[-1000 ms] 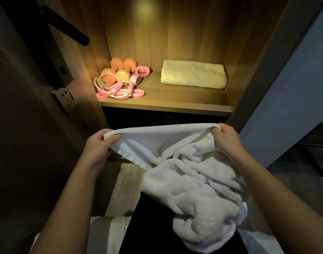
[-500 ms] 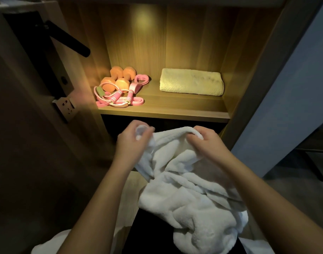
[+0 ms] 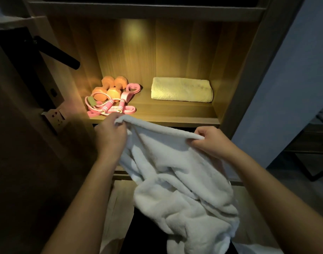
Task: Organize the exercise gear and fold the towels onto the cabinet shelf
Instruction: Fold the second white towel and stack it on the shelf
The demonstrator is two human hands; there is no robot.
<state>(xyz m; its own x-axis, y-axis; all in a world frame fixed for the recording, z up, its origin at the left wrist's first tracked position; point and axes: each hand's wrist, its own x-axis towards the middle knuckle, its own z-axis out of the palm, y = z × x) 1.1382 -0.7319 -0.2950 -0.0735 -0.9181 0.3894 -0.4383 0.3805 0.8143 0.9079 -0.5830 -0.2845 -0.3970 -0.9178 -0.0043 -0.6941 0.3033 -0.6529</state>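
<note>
Here, with our left hand [image 3: 111,136] and right hand [image 3: 210,142] each pinching the top hem of the white towel [image 3: 175,180] hanging crumpled just near of the lit shelf [image 3: 166,114], we should pull that hem taut and level before folding.

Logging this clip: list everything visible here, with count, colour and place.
dumbbells: two, orange, shelf's left end
skipping rope and bands: one tangle, pink, in front of the dumbbells
folded towel: one, pale yellow, shelf's right side
cabinet shelf: one, wooden, lit
door handle: one, black, upper left
white towel: one, white, unfolded, held below the shelf
left hand: one, grips the white towel's top edge
right hand: one, pinches the same edge
</note>
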